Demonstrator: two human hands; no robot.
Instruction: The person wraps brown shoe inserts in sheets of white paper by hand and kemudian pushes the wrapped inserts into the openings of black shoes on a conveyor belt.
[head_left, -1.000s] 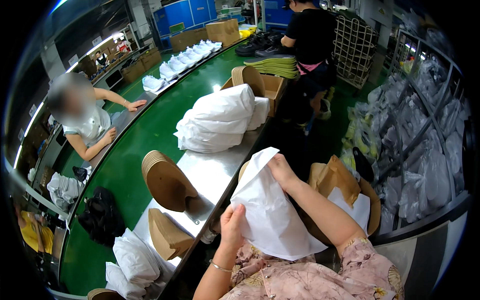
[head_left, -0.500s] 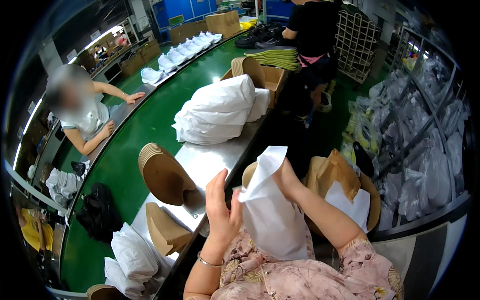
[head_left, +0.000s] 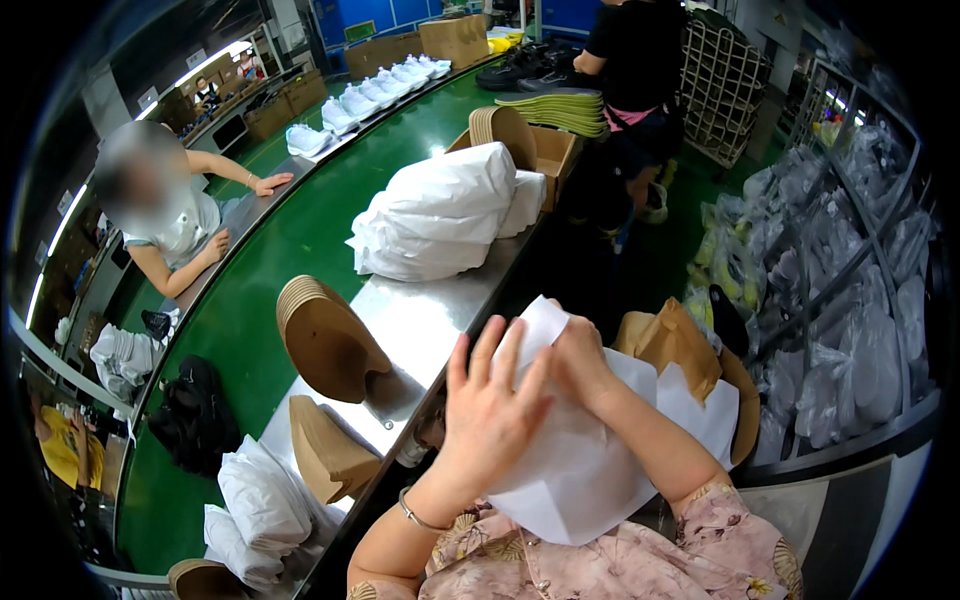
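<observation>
A thin white paper sheet hangs in front of my body, partly over my lap. My right hand is closed on its upper part, fingers bent. My left hand lies against the paper's left side with its fingers spread, gripping nothing that I can see. Whether anything is inside the paper is hidden. To the left, on the metal ledge, stand a nested stack of curved brown cardboard forms and a second brown cardboard stack.
White wrapped bundles lie on the metal ledge beside a green conveyor belt. Black shoes sit on the belt, and white shoes line its far side. Brown paper and a rack of plastic-bagged items are right. Two people work nearby.
My left hand has moved right and up onto the paper. The sheet has spread out wider to the right, and the brown edge beside my right hand no longer shows.
</observation>
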